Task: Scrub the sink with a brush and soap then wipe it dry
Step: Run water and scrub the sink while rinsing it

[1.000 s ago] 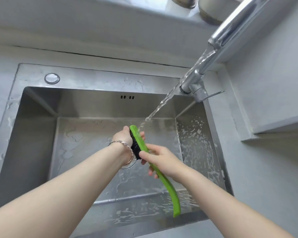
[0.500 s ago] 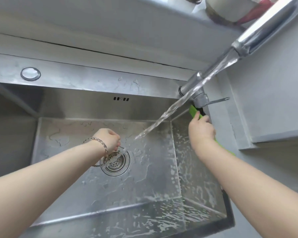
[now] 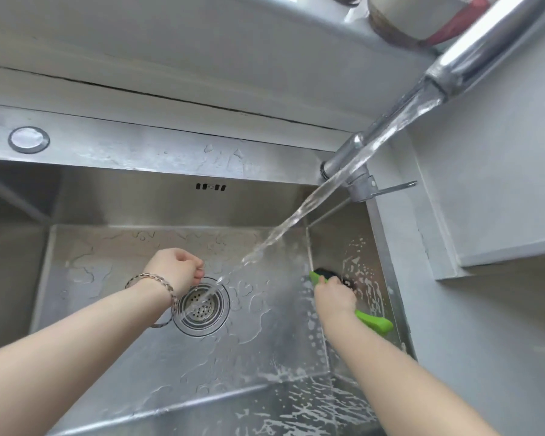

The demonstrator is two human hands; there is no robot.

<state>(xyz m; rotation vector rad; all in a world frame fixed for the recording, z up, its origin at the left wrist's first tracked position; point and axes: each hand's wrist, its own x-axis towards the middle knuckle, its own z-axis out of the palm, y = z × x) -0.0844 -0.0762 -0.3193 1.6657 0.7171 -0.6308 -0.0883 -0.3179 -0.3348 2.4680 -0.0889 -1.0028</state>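
A stainless steel sink [image 3: 114, 158] fills the view, its floor wet and its right wall streaked with white soap foam. My right hand [image 3: 334, 297] grips a green brush [image 3: 375, 322] with black bristles and holds its head against the sink's right wall. My left hand [image 3: 177, 269], with a bracelet on the wrist, hovers above the round drain strainer [image 3: 202, 306], its fingers curled and holding nothing. Water pours from the chrome faucet [image 3: 472, 58] in a slanting stream down to the drain.
The faucet's base and thin lever [image 3: 390, 188] stand at the sink's back right corner. A round metal cap [image 3: 29, 139] sits on the back rim at left. A grey countertop [image 3: 485, 341] runs along the right, and a pot stands on the ledge [image 3: 416, 17] behind.
My right hand took the brush from under the water up to the faucet base, then down onto the sink's right wall. My left hand let go of the brush and stayed over the drain.
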